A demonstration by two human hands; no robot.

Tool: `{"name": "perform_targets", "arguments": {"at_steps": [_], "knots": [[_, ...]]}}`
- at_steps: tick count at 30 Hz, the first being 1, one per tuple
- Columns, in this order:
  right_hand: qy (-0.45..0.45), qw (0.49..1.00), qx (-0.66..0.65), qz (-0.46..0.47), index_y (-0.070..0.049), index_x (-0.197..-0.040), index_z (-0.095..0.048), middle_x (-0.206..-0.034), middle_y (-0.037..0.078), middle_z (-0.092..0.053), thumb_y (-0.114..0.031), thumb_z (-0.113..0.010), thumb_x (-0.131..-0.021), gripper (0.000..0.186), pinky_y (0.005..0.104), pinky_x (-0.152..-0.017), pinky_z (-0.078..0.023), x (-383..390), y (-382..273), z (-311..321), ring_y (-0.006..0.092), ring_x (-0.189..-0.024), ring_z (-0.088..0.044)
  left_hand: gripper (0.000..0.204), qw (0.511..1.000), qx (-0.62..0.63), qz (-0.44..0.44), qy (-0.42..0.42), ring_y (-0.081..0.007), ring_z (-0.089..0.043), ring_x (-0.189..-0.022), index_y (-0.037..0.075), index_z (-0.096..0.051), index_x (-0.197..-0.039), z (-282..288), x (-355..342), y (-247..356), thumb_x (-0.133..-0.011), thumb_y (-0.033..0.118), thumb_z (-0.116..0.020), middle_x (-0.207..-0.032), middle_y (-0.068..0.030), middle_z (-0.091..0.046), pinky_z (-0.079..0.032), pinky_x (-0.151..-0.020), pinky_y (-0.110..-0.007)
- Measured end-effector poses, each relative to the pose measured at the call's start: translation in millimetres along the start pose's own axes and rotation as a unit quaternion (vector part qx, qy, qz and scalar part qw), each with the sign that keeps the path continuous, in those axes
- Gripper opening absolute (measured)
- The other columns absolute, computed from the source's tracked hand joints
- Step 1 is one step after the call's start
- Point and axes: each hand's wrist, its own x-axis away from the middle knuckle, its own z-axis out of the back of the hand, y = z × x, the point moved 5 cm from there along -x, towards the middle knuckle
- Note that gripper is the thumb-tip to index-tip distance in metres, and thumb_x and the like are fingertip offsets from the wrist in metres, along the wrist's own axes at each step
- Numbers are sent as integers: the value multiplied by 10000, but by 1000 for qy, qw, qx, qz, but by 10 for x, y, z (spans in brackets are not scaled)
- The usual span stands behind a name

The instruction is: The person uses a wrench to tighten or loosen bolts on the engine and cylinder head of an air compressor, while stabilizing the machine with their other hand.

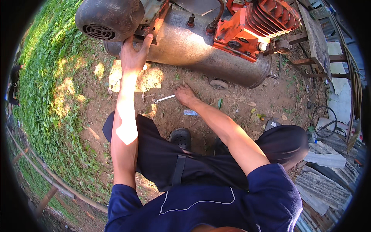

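My left hand (134, 54) reaches up to the underside of the dark, rusty electric motor (110, 19). Its thumb and fingers grip at the motor's mounting bracket (148, 31), and some fingertips are hidden there. A silver ring-ended wrench (165, 98) points left from my right hand (185, 94), which is closed on its other end just above the soil. The bracket sits on the long, rusty air compressor tank (181, 46). At the tank's right end stands the orange-red compressor pump (247, 33) with its cooling fins.
A small, pale blue-printed packet (190, 112) lies on the dirt below my right hand. Green plants (46, 89) cover the ground on the left. A wooden board (315, 42) stands beside the pump, with a black hose (325, 121) and roofing sheets (328, 189) at right.
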Motion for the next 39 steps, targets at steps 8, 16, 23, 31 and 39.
{"name": "perform_targets", "arguments": {"at_steps": [8,16,23,31,39], "knots": [[33,998,-34,44,-18,-1162,-607,-1176,170,-622,-150,-453,-932,307,454,-1018,-428,217,-2,399,323,-1200,-544,977,997,-15,70,5,-461,-385,-1319,-129,-310,-1406,-179,31,163,-790,507,-726,-1386,-345,-420,-309,-1101,-493],[-48,899,-349,-262,-117,-986,-669,-797,197,-674,-278,-535,-868,241,463,-671,-530,1999,-152,1680,334,-718,-689,838,963,-147,194,-116,-507,-360,-1316,-29,-339,-1444,-155,1129,731,-863,485,-656,-1439,-355,-344,-312,-1092,-542],[19,760,-578,-296,-53,-803,-654,-491,-16,-467,-374,-544,-1000,392,260,-426,-337,3836,-902,3133,55,-437,-453,483,805,317,497,-60,-174,-650,-893,-73,-445,-1371,595,2611,2768,-1026,263,-484,-1131,-153,-674,-507,-776,-273],[-110,829,-516,-185,-46,-763,-636,-559,51,-607,-538,-487,-969,554,354,-532,-474,4078,-1852,5260,176,-528,-616,328,801,394,443,86,-158,-647,-715,10,-572,-1150,2593,1521,3989,-1019,305,-519,-881,-100,-691,-525,-649,-276],[-160,940,-298,-44,-136,-920,-752,-741,134,-683,-583,-534,-922,497,425,-677,-506,2684,-2834,6599,305,-730,-668,351,770,367,496,162,-149,-660,-840,9,-602,-1152,4423,1077,3270,-933,274,-672,-974,-72,-695,-544,-691,-270]]}}
